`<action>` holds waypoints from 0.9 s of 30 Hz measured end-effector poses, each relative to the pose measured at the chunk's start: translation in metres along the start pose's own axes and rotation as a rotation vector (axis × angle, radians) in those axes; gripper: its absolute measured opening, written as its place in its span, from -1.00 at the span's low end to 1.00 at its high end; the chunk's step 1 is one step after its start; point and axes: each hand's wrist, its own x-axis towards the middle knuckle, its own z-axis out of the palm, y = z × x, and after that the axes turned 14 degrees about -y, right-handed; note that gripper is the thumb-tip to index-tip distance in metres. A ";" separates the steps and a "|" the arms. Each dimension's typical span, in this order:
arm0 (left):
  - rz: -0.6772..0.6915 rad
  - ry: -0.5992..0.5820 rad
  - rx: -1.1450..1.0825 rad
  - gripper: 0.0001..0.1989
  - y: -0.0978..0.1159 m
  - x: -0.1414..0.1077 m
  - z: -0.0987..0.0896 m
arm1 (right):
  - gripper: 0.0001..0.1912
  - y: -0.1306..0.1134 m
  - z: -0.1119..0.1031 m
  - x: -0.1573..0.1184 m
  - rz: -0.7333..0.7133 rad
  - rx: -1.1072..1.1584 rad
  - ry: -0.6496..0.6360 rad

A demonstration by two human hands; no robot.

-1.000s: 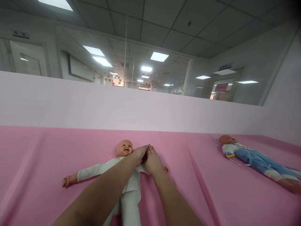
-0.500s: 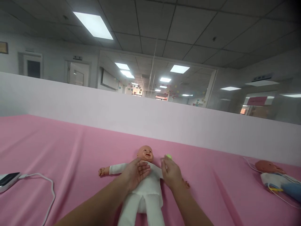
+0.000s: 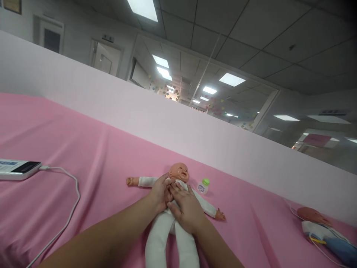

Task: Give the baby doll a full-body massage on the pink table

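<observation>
A baby doll point(image 3: 160, 242) in a white cloth suit lies on its back, its bald head pointing away from me and its arms spread out. Over its chest, my left hand point(image 3: 161, 194) is turned partly palm up, fingers slightly curled and holding nothing. My right hand point(image 3: 186, 208) lies flat with outstretched fingers that rest across the left palm and fingers. The two hands hide most of the doll's torso. Just right of the doll's head, a small clear bottle point(image 3: 202, 188) with a green cap stands on the pink sheet point(image 3: 111, 208).
At the left lies a white device point(image 3: 19, 169) with a dark screen, a white cable point(image 3: 75, 203) running from it. A second doll point(image 3: 326, 234) in white and blue, with thin tubing, lies at the far right. A white partition point(image 3: 134, 111) borders the back.
My right hand has moved left, away from the small bottle and onto my left hand. The bottle now shows fully. The view has tilted.
</observation>
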 end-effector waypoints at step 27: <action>0.077 0.021 -0.134 -0.13 0.017 -0.002 0.000 | 0.07 -0.024 0.018 -0.010 -0.260 -0.049 0.037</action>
